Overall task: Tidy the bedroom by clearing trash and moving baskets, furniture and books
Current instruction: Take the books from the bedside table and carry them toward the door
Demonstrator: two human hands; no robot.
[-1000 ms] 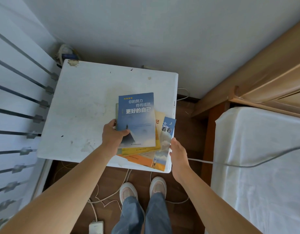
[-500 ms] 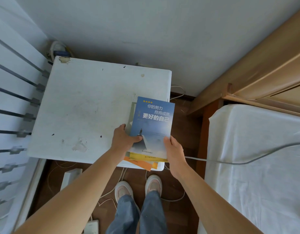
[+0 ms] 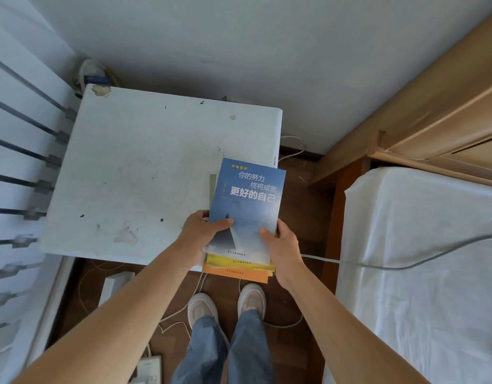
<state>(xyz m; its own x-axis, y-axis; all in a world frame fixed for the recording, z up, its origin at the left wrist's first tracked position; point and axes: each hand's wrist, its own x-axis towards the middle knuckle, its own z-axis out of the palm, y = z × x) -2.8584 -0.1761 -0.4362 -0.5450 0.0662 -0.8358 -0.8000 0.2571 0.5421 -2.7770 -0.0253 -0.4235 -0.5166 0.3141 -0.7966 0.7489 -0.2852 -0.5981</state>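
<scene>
Before you a scuffed white table (image 3: 134,167) stands against the pale far wall, with a white-sheeted bed (image 3: 422,273) and its wooden headboard (image 3: 438,112) to the right, and cables and a power strip (image 3: 149,368) on the brown floor near your feet. Your left hand (image 3: 200,236) grips the left edge of the stack of books (image 3: 247,212), thumb laid on the blue cover. Your right hand (image 3: 283,248) clasps the right edge the same way. The stack sits over the table's near right corner, its yellow and orange lower books (image 3: 236,274) jutting past the edge; whether it rests there you cannot tell. A second ago the books lay fanned out and your right hand was only touching them; now they are squared up.
</scene>
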